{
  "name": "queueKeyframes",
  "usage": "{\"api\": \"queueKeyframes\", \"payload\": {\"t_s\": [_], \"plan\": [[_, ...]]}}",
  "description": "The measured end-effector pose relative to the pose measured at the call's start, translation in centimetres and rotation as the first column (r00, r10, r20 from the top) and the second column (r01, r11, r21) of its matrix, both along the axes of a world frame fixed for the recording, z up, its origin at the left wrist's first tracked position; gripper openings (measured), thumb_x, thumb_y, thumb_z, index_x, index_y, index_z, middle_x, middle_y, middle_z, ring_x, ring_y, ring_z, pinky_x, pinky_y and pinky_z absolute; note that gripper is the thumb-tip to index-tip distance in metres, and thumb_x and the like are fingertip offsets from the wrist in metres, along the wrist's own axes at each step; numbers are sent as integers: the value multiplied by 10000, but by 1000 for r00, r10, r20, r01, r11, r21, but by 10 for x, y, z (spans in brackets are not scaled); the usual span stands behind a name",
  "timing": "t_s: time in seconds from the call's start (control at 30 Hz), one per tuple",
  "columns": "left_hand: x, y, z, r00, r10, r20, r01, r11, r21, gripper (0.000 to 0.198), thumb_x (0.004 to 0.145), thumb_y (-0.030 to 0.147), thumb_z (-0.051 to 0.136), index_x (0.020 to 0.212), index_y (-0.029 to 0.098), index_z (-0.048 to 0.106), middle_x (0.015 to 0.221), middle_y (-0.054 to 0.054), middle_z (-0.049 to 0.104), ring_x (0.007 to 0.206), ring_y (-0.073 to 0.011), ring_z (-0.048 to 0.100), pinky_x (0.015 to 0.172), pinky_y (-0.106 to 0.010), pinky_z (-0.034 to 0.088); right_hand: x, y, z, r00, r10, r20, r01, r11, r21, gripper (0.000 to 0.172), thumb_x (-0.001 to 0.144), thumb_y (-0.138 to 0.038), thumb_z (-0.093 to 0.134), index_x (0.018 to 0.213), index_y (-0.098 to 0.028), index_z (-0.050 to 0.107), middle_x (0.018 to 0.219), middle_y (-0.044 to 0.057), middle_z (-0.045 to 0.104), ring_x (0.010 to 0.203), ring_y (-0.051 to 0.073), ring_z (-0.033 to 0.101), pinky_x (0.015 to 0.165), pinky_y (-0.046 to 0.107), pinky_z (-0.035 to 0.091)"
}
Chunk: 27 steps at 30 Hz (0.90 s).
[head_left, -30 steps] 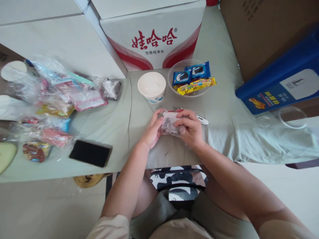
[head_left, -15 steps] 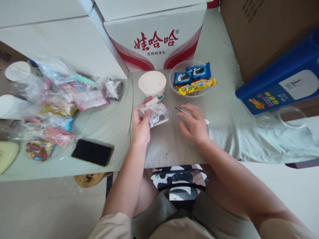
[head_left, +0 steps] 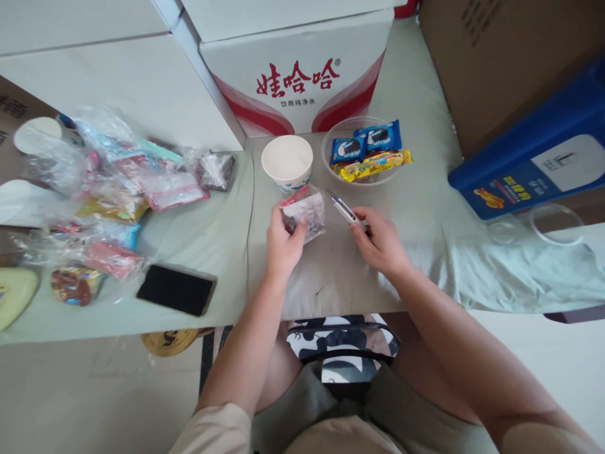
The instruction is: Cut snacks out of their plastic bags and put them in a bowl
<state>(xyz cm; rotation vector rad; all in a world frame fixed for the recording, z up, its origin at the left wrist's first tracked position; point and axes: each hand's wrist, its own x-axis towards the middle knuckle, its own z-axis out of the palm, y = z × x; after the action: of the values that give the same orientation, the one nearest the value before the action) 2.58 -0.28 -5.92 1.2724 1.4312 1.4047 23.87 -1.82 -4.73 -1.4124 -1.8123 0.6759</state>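
My left hand (head_left: 286, 246) is closed on a small clear plastic packet (head_left: 314, 217) with dark contents and a red edge. In my right hand (head_left: 378, 239) is a slim white utility knife (head_left: 345, 210), its tip pointing up and left toward the packet, apart from it. A white paper cup (head_left: 287, 161) stands just behind the packet. Behind my right hand, a clear round bowl (head_left: 331, 176) holds blue snack packs (head_left: 347, 150) and a yellow wrapper (head_left: 373, 165).
Plastic-wrapped packets (head_left: 165, 186) crowd the left side, with a black phone (head_left: 176, 289) in front. A white and red carton (head_left: 302, 82) stands behind. At right are a blue container (head_left: 529, 145) and a clear lid (head_left: 556, 224).
My left hand has moved slightly right and turned the packet. My right hand, blurred and with fingers spread before, now grips the knife, which has come up more clearly into view.
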Motion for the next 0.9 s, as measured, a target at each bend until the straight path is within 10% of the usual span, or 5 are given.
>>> {"api": "queueKeyframes", "payload": {"t_s": [0.57,0.9], "plan": [[10,-1,-10,998,-65,-26,66,995,73,434,855,431,782,1193,220,610,1111,-68,747,1008,-186,727,909,-304,571,-14,-3,3,994,108,-2,-108,994,-26,338,982,-304,520,1228,-207,732,1003,79,795,846,223,720,771,321,555],[-17,16,-7,933,275,234,-314,937,152,457,873,525,764,1195,288,543,1236,-53,699,1186,-208,688,1036,-391,572,10,8,-13,965,-7,264,1,1000,21,349,947,-294,551,1219,-241,763,988,103,765,878,285,697,781,414,552]]}}
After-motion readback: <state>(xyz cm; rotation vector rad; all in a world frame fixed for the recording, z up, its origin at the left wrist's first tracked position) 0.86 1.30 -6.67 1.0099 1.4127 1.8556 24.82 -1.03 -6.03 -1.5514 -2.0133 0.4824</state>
